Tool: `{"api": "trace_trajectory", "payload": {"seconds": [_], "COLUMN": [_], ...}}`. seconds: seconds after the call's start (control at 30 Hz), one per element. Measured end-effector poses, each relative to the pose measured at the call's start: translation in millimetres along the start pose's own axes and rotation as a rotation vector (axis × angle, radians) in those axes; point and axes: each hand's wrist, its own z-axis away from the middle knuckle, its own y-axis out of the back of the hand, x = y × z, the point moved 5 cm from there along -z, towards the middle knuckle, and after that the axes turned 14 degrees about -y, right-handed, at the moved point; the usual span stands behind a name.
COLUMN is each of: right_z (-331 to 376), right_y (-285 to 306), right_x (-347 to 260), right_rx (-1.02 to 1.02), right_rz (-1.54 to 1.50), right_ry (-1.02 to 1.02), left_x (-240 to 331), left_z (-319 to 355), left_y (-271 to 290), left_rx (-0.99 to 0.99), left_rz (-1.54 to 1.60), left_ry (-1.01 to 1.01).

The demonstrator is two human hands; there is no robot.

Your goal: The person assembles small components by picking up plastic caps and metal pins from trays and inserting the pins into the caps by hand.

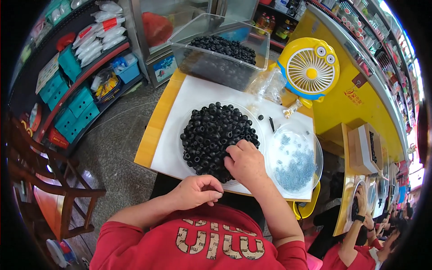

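Bright, even daylight, seemingly from the right; soft shadows, sharp centre, fisheye-bent dark rim.

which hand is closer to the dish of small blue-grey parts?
Right. The right hand rests on the pile of black rings, just left of the clear dish of blue-grey parts. The left hand is curled near the table edge, farther left.

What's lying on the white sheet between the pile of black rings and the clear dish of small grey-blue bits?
In the head view, a small dark peg-like piece and one stray black ring lie between the pile of black rings and the clear dish.
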Motion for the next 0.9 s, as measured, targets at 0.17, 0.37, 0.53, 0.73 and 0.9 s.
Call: {"api": "trace_trajectory", "payload": {"seconds": [0.17, 0.37, 0.53, 0.73, 0.9], "right_z": [-3.4, 19.8, 43.6, 56.7, 59.2], "right_y": [5.8, 9.1, 14.3, 24.7, 31.5], "right_x": [17.4, 42.8, 36.7, 40.9, 43.5], "right_rx": [0.008, -0.279, -0.378, -0.390, -0.440], "right_rz": [-0.196, -1.028, -1.413, -1.141, -0.994], "right_ry": [-0.068, -0.448, -0.383, -0.280, -0.243], "left_x": [3.9, 18.5, 19.2, 14.7, 11.6], "left_z": [-0.5, -13.5, -22.2, -26.0, -27.2], "left_y": [1.2, 1.1, -9.8, -22.8, -35.2], "left_rx": [0.003, 0.113, 0.109, 0.081, 0.043], "left_rz": [-0.007, 0.104, 0.128, 0.057, -0.050], "left_ry": [0.005, -0.130, -0.188, -0.165, -0.113]}}
